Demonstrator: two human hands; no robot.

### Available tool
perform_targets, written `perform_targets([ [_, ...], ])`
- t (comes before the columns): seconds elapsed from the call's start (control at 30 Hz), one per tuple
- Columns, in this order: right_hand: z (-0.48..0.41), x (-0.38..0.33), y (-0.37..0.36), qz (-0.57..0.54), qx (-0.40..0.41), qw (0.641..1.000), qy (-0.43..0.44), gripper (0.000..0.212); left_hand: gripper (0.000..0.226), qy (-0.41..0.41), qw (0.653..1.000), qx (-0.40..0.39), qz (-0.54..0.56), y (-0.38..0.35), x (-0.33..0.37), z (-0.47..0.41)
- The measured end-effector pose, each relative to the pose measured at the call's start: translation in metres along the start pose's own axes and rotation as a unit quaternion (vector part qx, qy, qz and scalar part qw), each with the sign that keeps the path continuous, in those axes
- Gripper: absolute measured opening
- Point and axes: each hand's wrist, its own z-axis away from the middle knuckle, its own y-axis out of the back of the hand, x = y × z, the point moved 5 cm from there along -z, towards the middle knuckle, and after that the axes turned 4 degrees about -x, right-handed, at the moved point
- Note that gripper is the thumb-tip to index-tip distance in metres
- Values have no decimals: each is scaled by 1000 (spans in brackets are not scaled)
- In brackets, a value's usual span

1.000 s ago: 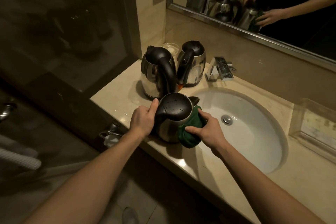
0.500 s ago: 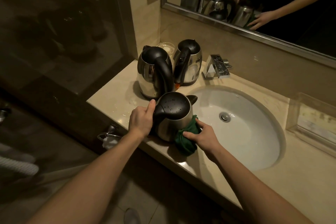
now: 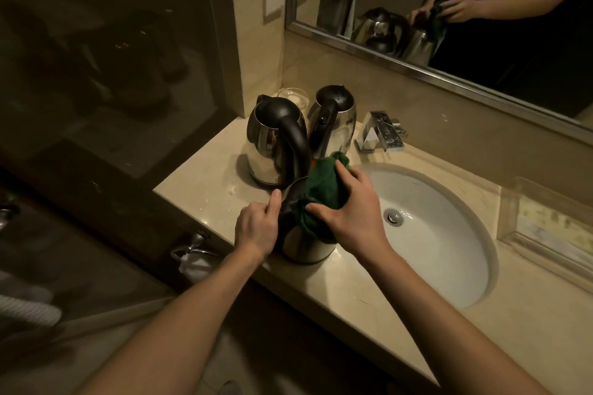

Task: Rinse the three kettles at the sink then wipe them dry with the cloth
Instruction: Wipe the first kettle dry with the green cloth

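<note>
Head view: two hands work on a kettle at the front edge of a beige stone worktop.
At the left, the left hand grips the handle side of the nearest steel kettle with black lid, thumb raised against the lid. A dark green cloth lies on top of this kettle, and the right hand clutches it with fingers curled over the fabric. Behind, the rear left kettle and the rear right kettle stand upright, just beside each other. Further right are a chrome tap and the white oval sink.
</note>
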Motion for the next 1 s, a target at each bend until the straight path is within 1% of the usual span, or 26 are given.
perform_targets([
  [0.07,-15,-5,-11,35,-20,999,0,88,63,1,1000,4,-1,1,-1,0],
  [0.2,-21,-3,-33,153,-45,987,26,59,61,-12,1000,8,1,0,-3,0],
  [0.23,-20,-3,-36,181,-51,982,33,55,61,-11,1000,10,-1,0,-2,1],
  [0.3,-18,-5,-40,229,-72,970,48,53,62,0,1000,9,-6,1,-1,1],
  [0.37,-12,-6,-40,276,-104,952,86,56,62,9,1000,3,-5,1,-1,1],
  [0.43,-6,-2,-37,296,-126,939,118,58,63,12,1000,-4,6,0,-4,0],
  [0.47,-5,2,-33,295,-125,941,113,58,63,15,1000,-6,12,-1,-4,0],
  [0.57,0,7,-30,271,-72,958,57,56,62,14,1000,-2,14,1,-4,-1],
  [0.6,7,4,-35,279,-59,957,60,56,62,12,1000,-5,12,1,-3,-1],
  [0.7,34,-2,-55,332,-49,932,137,55,66,6,1000,-26,9,0,-3,-3],
  [0.77,41,7,-59,346,-37,927,141,56,71,1,999,-30,25,0,-4,-3],
  [0.83,43,18,-60,333,-7,936,116,62,73,3,999,-30,30,0,-4,-2],
  [0.9,48,26,-64,307,29,947,86,61,65,7,999,-27,17,2,-1,-2],
  [1.0,57,40,-70,238,80,966,56,63,63,5,1000,-27,4,3,2,-1],
])
